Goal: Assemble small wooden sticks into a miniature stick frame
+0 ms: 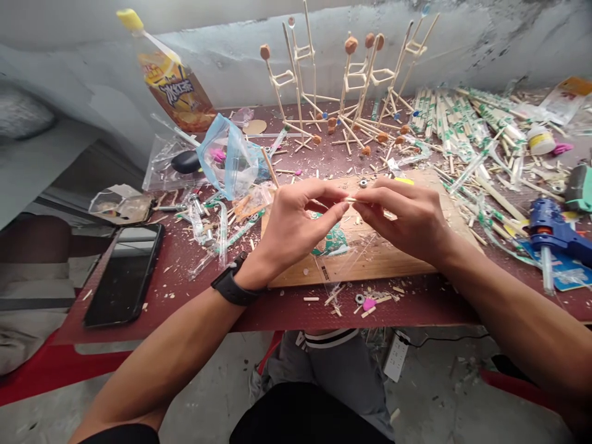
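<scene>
Above the wooden board (402, 264), my left hand (300, 216) and my right hand (404, 216) meet at the fingertips. Both pinch a short, pale piece of wooden stick (351, 199) from its two ends; most of it is hidden by the fingers. Beneath the hands, scraps of green printed wrapper (335, 240) and a clear plastic strip (354, 259) lie on the board. A small metal ring (363, 183) sits behind my right fingers. Just behind my left hand, a brown stick (269, 166) leans at a slant.
Stick frames (356, 80) with brown lumps stand along the wall. Wrapped chopsticks (444, 117) are piled at back right, and a blue glue gun (555, 225) lies at right. On the left are a phone (123, 271), a drink bottle (178, 86) and a blue-edged plastic bag (226, 157).
</scene>
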Demonstrator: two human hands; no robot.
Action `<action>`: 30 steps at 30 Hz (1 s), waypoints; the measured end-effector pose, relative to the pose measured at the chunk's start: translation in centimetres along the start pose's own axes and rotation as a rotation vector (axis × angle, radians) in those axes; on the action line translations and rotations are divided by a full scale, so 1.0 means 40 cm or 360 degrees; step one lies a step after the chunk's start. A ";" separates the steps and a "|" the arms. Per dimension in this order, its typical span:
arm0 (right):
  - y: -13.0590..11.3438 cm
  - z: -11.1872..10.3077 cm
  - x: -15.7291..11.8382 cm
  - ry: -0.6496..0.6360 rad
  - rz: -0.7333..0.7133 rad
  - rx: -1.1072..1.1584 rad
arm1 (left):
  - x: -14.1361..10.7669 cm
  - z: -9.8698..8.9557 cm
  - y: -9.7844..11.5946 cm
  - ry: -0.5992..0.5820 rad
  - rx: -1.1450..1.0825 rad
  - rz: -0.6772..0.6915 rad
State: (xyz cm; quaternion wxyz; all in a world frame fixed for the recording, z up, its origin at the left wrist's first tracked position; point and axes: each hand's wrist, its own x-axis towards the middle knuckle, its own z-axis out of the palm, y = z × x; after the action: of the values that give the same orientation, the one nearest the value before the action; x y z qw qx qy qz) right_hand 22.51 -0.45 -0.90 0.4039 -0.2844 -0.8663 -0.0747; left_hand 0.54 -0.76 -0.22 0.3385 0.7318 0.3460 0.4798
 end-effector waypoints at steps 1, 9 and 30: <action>0.000 0.000 0.000 0.0001 -0.0002 0.0009 | 0.000 -0.001 0.001 0.0007 0.0059 0.0063; -0.004 -0.004 0.005 -0.0038 0.0066 0.0151 | -0.001 -0.006 -0.003 -0.0017 0.0233 0.0207; 0.001 0.010 0.002 0.0112 0.0058 0.0092 | 0.012 -0.015 -0.003 -0.0012 -0.0508 -0.0348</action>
State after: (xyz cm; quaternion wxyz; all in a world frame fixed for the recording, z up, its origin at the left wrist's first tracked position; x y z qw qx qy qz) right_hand 22.23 -0.22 -1.09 0.4433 -0.2856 -0.8480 -0.0522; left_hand 0.10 -0.18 0.08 0.5016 0.6287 0.3417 0.4862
